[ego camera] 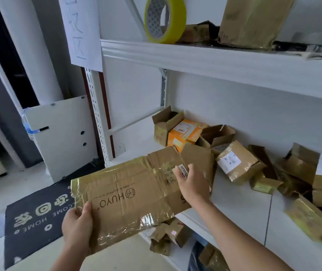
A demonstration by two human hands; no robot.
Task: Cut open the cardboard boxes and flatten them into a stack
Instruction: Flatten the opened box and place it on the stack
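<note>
1. Brown, tape-covered, flattened cardboard box (129, 196) printed "HUYO" is the one piece I see held up, in front of the white metal shelving (215, 61) and above the floor.
2. My left hand (78, 227) has its grip closed on the box's near left edge, thumb on top and fingers underneath.
3. My right hand (193, 184) lies on the far right part of the box, fingers loosely bent over the top face by a small white label; I cannot tell whether that grip truly pinches it.
4. On the lower white shelf board (240, 202) I count about eight loose cardboard boxes (238, 163); one is an orange carton (185, 132), and several have open flaps or white labels.
5. One crumpled small box (166, 237) lies on the floor beneath the held piece.
6. On the upper shelf stand one yellow roll of tape (166, 18), upright on its edge, and one tall brown taped parcel (252, 20).
7. One white paper sign (80, 30) with handwritten characters hangs on the shelf post.
8. One black doormat (37, 218) with white lettering lies on the pale floor at left, near a white panel (62, 137) leaning against the wall.
9. The boxes at the right edge are cut off and overlap, so my count there is uncertain.
</note>
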